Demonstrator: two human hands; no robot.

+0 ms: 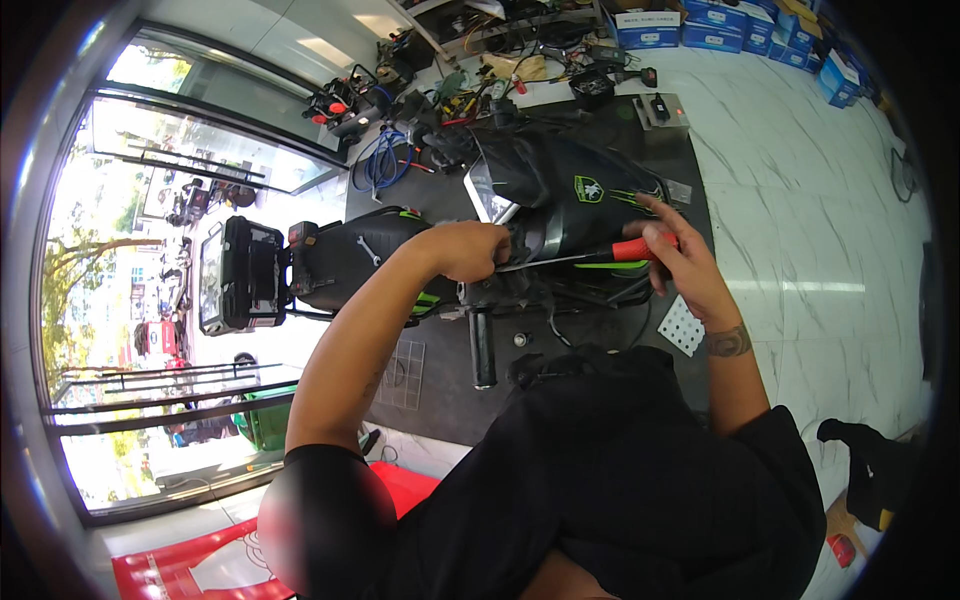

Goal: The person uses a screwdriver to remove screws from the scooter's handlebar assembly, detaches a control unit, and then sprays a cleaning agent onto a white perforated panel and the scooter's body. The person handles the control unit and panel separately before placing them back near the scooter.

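Observation:
My right hand (686, 270) holds the red handle of a screwdriver (636, 249), with some fingers spread. Its long metal shaft runs left to the handlebar area of a black electric scooter (559, 161) with green trim. At the shaft's tip, my left hand (471, 251) is curled with fingers bent down; what they pinch is hidden. Just below that hand, a black handlebar grip (484, 349) points towards me. A silver open-ended wrench (368, 250) lies on the scooter's seat (349, 262). A black top case (244, 275) sits behind the seat.
A dark mat (450, 375) lies under the scooter. Beside it are a coiled blue hose (381, 161) and a white perforated plate (681, 326). Tools and cables clutter the far floor, near a cordless drill (637, 76). Blue boxes (712, 34) stand far right; glass doors (217, 142) are left.

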